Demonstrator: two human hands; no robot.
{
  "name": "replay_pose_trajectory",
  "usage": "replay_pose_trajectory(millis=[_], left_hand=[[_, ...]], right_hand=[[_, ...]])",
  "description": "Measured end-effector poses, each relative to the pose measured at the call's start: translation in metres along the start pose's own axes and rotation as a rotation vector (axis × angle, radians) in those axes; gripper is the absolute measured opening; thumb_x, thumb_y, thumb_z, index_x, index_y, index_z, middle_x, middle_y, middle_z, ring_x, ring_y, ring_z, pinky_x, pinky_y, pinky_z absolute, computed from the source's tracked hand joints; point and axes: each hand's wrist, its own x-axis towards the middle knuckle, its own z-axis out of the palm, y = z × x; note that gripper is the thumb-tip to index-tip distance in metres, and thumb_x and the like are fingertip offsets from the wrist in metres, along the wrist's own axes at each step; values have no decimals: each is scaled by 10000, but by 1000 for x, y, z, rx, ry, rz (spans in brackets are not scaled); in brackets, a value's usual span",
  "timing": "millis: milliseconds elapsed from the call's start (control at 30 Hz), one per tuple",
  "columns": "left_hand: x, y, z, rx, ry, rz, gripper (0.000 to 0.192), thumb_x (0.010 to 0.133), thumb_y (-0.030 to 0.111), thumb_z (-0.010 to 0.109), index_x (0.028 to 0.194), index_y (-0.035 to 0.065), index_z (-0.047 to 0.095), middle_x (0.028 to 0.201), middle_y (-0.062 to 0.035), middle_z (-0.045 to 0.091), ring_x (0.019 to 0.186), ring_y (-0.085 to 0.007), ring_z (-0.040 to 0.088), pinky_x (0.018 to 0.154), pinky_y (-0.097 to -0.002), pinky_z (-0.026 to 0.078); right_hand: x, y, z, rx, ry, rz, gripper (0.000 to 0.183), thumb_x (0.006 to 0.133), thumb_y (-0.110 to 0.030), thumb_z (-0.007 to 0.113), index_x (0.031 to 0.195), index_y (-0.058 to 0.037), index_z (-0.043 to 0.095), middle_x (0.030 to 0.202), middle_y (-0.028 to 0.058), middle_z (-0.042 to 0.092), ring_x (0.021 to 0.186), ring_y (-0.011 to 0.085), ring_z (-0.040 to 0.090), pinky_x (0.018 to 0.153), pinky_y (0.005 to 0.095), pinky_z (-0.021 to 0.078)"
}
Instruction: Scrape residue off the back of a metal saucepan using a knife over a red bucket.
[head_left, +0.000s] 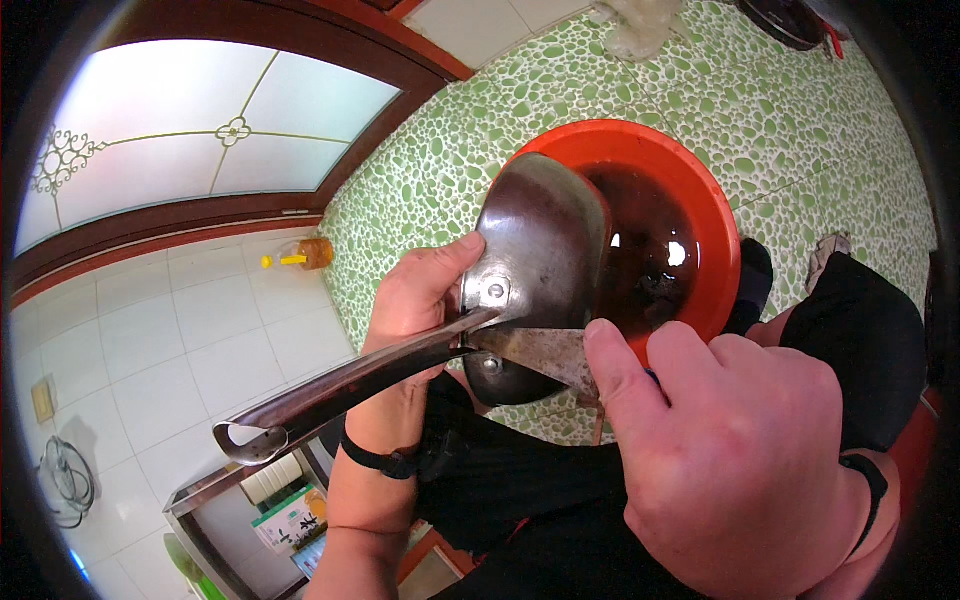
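Observation:
A dark, shiny metal pan (536, 232) is tilted on its side, its curved outer face towards me. Its long metal handle (360, 371) runs to the lower left and ends in a hanging loop. My left hand (420, 292) grips the pan near the handle joint, thumb on the outer wall. Two rivets show beside the joint. In my right hand (720, 420) is a worn, stained metal blade (544, 351), its narrow end at the handle bracket between the rivets. Most of the blade's grip is hidden by my fingers. Behind the pan stands an orange plastic basin (716, 225) holding dark liquid.
Green pebble-patterned floor (420, 180) surrounds the basin. A bottle of yellow oil (315, 253) stands by the white tiled wall (225, 322). A frosted-glass door (300, 150) is at upper left. Below it, a metal-edged shelf (217, 484) holds packages. My shoe (756, 270) is beside the basin.

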Motion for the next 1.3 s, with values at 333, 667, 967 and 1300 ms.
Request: replay_pose_trajectory(millis=[333, 667, 967, 1300], left_hand=[[-9, 6, 11, -93, 3, 6, 306, 1010, 191, 605, 855, -52, 708, 689, -91, 685, 522, -137, 597, 462, -272, 456], [-7, 0, -4, 10, 12, 83, 379, 1009, 254, 619, 701, 38, 662, 549, -27, 592, 404, -101, 473, 371, -259, 325], [-3, -1, -4, -2, 3, 84, 379, 1009, 248, 619, 708, 21, 662, 536, -34, 586, 377, -97, 451, 351, -249, 307], [-4, 5, -3, -370, -212, -23, 278, 1018, 150, 564, 1103, -99, 656, 1016, -191, 736, 862, -241, 736, 777, -360, 616]], right_hand=[[-5, 3, -1, -4, -5, -20, 288, 762, -117, 678, 1038, -77, 750, 733, 18, 552, 570, 162, 575, 478, 292, 431], [10, 0, -9, 297, -124, 52, 327, 746, -89, 693, 1057, 0, 734, 691, 38, 503, 531, 193, 546, 454, 344, 402], [7, -2, -11, 231, -112, 78, 377, 708, -79, 726, 1079, -11, 726, 696, 34, 510, 543, 202, 570, 459, 355, 406], [6, 4, -11, 287, -141, 102, 394, 734, -105, 755, 1117, -31, 705, 725, 34, 519, 556, 207, 577, 471, 356, 407]])
